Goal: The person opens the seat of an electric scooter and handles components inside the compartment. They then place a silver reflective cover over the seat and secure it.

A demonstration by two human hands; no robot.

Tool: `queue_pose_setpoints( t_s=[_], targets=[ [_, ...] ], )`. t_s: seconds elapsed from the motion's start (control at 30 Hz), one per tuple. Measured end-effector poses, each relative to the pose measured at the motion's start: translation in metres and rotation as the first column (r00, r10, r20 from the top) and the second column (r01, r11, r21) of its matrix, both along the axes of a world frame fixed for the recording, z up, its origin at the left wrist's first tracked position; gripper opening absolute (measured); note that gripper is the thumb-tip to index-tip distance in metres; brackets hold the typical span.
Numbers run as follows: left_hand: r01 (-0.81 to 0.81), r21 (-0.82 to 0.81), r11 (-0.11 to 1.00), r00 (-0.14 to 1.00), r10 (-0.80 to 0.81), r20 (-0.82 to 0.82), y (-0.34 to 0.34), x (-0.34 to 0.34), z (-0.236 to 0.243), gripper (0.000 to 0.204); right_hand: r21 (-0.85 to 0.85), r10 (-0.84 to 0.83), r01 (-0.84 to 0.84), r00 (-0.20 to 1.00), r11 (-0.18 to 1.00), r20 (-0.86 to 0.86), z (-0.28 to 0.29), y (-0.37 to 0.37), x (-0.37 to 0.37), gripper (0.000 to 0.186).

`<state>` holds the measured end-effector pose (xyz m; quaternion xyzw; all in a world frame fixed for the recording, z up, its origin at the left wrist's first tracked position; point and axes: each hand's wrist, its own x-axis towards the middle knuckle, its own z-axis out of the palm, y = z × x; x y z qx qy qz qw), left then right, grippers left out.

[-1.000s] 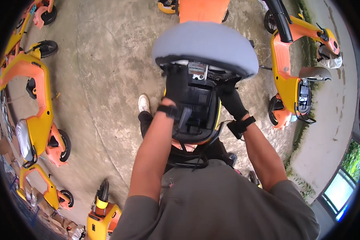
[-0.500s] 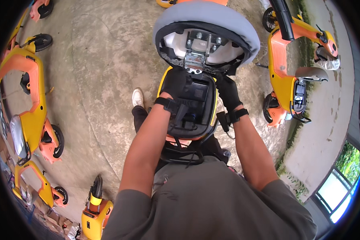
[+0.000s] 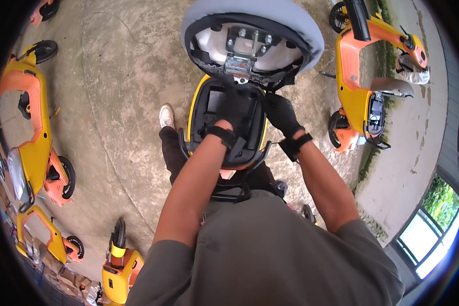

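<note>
From my remote view I see the scooter seat (image 3: 275,58) raised, its smooth grey cover curving round the far side and its underside facing me, with a pale inner shell, ragged black trim along the lower edge and a metal hinge bracket (image 3: 238,65) bolted at the middle. Directly below it I see the under-seat compartment (image 3: 201,104) lying uncovered, a black moulded well with rounded corners, set within the yellow body panel (image 3: 193,115). The bracket's lower end reaches the compartment's far edge, and part of the interior is hidden from me.
</note>
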<state>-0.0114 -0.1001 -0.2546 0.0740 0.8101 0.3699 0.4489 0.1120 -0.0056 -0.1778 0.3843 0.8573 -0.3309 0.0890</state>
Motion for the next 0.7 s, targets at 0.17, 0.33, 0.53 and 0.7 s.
queue_pose_setpoints(
  t_s=[0.17,0.33,0.53,0.7],
  targets=[
    [0.215,0.348,0.913,0.916,-0.312,0.254,0.049,0.013,0.013,0.044,-0.104,0.129,-0.14,0.985,0.985,-0.111,0.015,0.014,0.015,0.02],
    [0.115,0.494,0.862,0.883,-0.317,0.347,0.049,0.013,0.006,0.027,-0.433,-0.091,0.047,0.992,0.9,-0.082,0.02,0.016,0.021,0.021],
    [-0.054,0.555,0.83,0.946,-0.135,0.294,0.001,0.022,0.034,0.024,-0.51,-0.191,0.063,0.961,0.858,-0.202,0.016,0.018,0.024,0.025],
    [0.128,0.544,0.829,0.985,-0.169,0.024,-0.02,0.019,0.098,0.022,-0.586,-0.286,0.044,0.901,0.809,-0.326,-0.002,0.0,0.039,0.031]
  ],
)
